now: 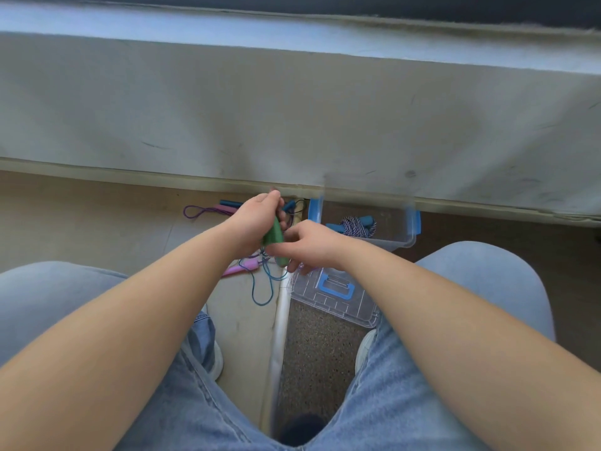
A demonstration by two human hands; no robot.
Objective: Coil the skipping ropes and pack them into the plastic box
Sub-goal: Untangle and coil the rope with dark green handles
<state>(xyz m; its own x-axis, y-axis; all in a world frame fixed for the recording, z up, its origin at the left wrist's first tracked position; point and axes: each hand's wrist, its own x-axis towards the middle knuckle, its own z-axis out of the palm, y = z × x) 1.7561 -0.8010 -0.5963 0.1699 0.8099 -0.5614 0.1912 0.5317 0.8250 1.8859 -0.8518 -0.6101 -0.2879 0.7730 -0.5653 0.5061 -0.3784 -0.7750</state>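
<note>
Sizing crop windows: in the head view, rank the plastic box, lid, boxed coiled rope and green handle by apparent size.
Largest: plastic box and lid, too alike to rank; the lid lies nearer.
Then coiled rope.
Smallest: green handle, partly hidden in the left hand.

grey wall (292,109) | jeans (487,288) | wht shoe (366,346) | wht floor strip (281,320)

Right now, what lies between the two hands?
Green skipping-rope handles: the left hand grips them, the right hand pinches their lower end. Head view.
</note>
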